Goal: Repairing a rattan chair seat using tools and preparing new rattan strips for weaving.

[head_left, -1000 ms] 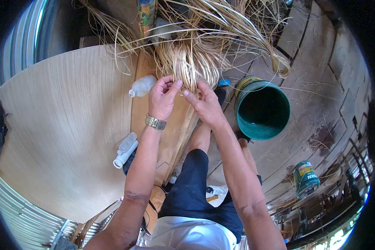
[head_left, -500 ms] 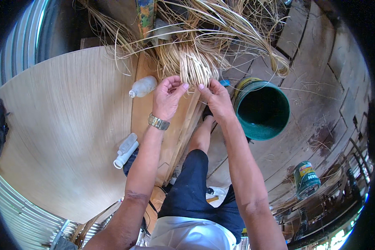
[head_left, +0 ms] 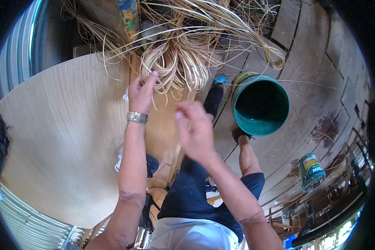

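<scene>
Strands [head_left: 175, 62], heaped at the plank's [head_left: 158, 125] far end, look light, springy and tangle-prone, best pinched near their looped ends, where the left hand [head_left: 141, 93] grips some; right hand [head_left: 196, 129] hovers loose, empty.

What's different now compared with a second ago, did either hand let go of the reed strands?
The right hand has come off the bundle of pale reed strands and pulled back toward the body, blurred and apart from it. The left hand stays up at the strands, fingers touching them. The green bucket and wooden board have not moved.
</scene>
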{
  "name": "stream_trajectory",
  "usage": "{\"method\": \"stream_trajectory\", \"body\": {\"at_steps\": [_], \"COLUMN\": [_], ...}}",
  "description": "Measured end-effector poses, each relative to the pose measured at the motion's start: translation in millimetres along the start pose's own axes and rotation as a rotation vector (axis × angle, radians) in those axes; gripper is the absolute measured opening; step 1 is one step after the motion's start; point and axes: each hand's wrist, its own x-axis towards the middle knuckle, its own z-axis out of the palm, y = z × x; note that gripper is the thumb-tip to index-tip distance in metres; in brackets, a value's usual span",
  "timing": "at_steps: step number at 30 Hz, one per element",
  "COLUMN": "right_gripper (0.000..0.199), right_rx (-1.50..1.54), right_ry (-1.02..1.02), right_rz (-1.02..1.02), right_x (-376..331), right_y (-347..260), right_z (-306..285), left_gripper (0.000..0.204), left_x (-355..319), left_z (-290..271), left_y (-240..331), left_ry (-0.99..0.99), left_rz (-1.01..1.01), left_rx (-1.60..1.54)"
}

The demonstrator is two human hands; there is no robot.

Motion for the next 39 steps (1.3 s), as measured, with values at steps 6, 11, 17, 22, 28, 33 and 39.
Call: {"method": "stream_trajectory", "body": {"at_steps": [6,11,17,22,28,33,39], "right_gripper": [0.053,0.048,0.064,0.094,0.075,0.067,0.047], "right_rx": [0.351,0.697,0.633,-0.217,0.052,0.156,-0.049], "right_ry": [0.097,-0.126,-0.182,-0.242,-0.35,-0.238,0.077], "right_rz": [0.591,0.476,0.477,0.435,0.489,0.447,0.175], "right_x": [64,106,116,158,154,141,136], "right_y": [136,136,62,82,85,97,99], "right_z": [-28,-29,-19,-38,-41,-17,-44], "left_gripper": [0.035,0.032,0.028,0.03,0.023,0.021,0.03], "left_x": [-2,-19,-63,-92,-32,68,103], "left_z": [1,21,69,94,63,69,53], "left_y": [3,-2,-18,-16,40,54,7], "left_ry": [-0.079,-0.106,0.0,-0.075,0.111,-0.183,-0.228], "left_rz": [-0.137,-0.029,0.262,0.632,0.816,0.679,0.437], "left_rx": [-0.125,-0.196,0.039,0.557,0.265,0.221,0.568]}}
